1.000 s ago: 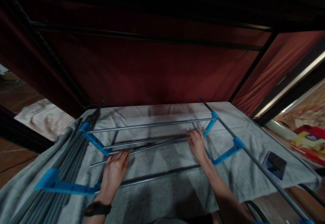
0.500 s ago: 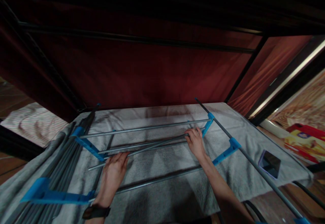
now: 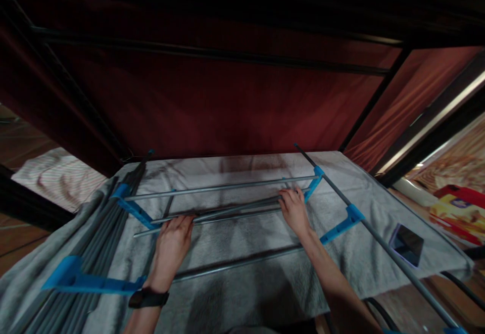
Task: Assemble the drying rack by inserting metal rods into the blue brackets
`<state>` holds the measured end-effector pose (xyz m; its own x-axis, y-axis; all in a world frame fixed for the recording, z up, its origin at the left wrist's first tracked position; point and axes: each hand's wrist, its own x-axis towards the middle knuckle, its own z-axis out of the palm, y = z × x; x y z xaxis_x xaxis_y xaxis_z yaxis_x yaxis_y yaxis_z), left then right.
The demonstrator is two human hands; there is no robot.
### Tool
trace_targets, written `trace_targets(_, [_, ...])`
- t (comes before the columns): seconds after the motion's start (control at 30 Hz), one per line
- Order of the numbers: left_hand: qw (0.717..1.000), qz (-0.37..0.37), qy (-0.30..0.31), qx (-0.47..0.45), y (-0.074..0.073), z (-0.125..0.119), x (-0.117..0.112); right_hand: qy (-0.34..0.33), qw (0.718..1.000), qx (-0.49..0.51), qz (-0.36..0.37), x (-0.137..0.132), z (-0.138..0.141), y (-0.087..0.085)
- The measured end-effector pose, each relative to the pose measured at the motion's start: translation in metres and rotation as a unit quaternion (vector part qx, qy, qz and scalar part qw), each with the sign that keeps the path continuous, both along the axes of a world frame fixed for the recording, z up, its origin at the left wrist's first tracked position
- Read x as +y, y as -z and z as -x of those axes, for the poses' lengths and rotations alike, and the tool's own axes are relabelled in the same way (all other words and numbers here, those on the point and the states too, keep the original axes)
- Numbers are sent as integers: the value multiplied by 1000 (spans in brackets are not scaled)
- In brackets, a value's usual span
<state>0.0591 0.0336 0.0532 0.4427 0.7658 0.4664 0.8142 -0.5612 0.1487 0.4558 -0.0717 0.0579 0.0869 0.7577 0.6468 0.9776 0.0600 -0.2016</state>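
Note:
My left hand (image 3: 174,240), with a dark band on its wrist, is closed over the left part of a loose grey metal tube (image 3: 235,208). The tube's left end sticks out past the hand. Farther right, my right hand (image 3: 294,208) grips the same tube near its other end, fingers curled over it beside a blue plastic bracket (image 3: 313,185). Around both hands lies a rack of grey tubes joined by blue brackets, with one crossbar (image 3: 223,188) behind the hands and another crossbar (image 3: 242,262) nearer me. My fingers hide parts of the tube.
A bundle of grey tubes (image 3: 104,248) lies at the left, partly under a blue bracket (image 3: 94,281). A phone (image 3: 407,245) rests on the grey blanket (image 3: 246,293) at the right. Red fabric (image 3: 235,111) and dark framing enclose the back. A red-yellow packet (image 3: 460,215) is far right.
My left hand has moved slightly up and away from me, raising the tube's left end toward the inner crossbars. My right hand keeps its grip. The view has shifted slightly.

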Motion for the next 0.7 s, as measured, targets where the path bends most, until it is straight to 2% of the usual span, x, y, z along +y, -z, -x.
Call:
trace_targets(0.23, [999, 31, -11, 41, -35, -12, -9, -75, 993, -85, 14, 9, 7, 3])
trace_targets(0.4, [1000, 30, -1, 4, -45, -17, -7, -125, 984, -122, 21, 22, -5, 11])
trace_targets(0.5, [998, -2, -6, -58, -42, -17, -13, -130, 983, -128, 12, 26, -12, 16])
trace_targets(0.57, [993, -34, -31, -111, -34, -14, -21, -128, 983, -133, 7, 28, -15, 18])
trace_targets(0.63, [978, -58, -87, -179, -22, -8, -27, -127, 982, -139, 5, 29, -16, 20])
trace_targets(0.7, [941, -69, -170, -284, -8, 3, -26, -125, 982, -143, 1, 29, -16, 20])
